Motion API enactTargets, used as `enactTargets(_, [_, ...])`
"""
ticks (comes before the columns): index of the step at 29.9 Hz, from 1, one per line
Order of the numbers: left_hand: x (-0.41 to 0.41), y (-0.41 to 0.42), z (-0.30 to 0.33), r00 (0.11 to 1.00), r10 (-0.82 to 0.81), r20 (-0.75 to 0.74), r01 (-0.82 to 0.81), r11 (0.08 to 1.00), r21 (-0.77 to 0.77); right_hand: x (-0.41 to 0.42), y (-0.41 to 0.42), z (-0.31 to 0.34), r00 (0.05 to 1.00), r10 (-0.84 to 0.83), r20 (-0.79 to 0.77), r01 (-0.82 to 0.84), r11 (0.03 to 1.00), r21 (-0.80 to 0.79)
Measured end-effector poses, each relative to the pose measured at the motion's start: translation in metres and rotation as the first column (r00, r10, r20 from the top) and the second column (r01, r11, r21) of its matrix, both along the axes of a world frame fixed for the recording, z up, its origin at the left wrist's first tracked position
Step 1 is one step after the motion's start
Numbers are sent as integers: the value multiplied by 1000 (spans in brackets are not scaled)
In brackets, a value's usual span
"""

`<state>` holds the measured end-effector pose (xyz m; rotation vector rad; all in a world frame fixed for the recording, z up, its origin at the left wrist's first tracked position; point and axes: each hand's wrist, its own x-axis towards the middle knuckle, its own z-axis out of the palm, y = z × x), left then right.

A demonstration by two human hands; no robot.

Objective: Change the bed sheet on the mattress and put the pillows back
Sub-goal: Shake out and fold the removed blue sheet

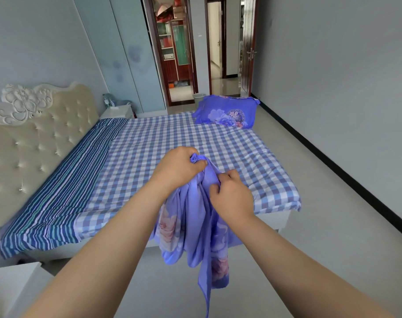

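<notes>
I hold a bunched purple floral bed sheet (195,228) in front of me, hanging down over the near side of the bed. My left hand (179,167) grips its top edge in a fist. My right hand (232,196) pinches a fold just below and to the right. The mattress (149,148) is covered with a blue-and-white checked sheet, with a striped blue cloth (64,180) along the headboard end. Stacked purple floral pillows (227,112) lie at the far corner of the bed's foot end.
A cream tufted headboard (30,134) stands at the left. A white nightstand (117,111) with bottles sits beyond the bed, and a bin (198,98) by the open doorway. White furniture (9,285) is at my lower left. Grey floor runs along the right wall.
</notes>
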<state>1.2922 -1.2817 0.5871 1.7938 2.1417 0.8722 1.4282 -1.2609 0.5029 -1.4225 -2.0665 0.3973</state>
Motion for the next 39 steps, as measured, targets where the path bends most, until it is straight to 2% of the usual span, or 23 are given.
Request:
enactTargets(4, [-1, -2, 4, 999, 41, -5, -41, 998, 46, 15, 10, -10, 998, 63, 13, -61, 993, -96])
enactTargets(8, [-10, -1, 14, 992, 117, 45, -123, 980, 158, 31, 14, -37, 999, 40, 8, -38, 975, -217])
enactTargets(12, [-25, 1, 23, 968, 218, 128, -243, 940, 241, 45, 19, -58, 1000, -27, -12, 22, 955, -297])
enactTargets(21, [-50, -3, 20, 875, 301, 380, -435, 834, 339, 77, 34, -84, 998, -55, 29, 62, 907, -417])
enactTargets(24, [-50, -2, 25, 874, 262, 409, -418, 835, 357, 76, 31, -92, 995, 66, -71, -91, 886, -454])
enactTargets(27, [-39, 2, 30, 894, 219, 391, -368, 857, 361, 58, 20, -90, 954, 196, -225, -286, 815, -504])
enactTargets(30, [-28, 8, 31, 900, 178, 399, -338, 861, 379, 36, 3, -85, 933, 241, -268, -352, 765, -539])
enactTargets(33, [-20, 13, 32, 892, 161, 423, -338, 859, 386, 14, -11, -84, 931, 312, -189, -365, 778, -512])
enactTargets(36, [-17, 17, 31, 880, 141, 453, -338, 857, 389, -2, -13, -89, 962, 239, -131, -273, 837, -474])
enactTargets(39, [-17, 19, 30, 862, 134, 489, -350, 855, 383, -8, -7, -93, 974, 180, -139, -226, 838, -497])
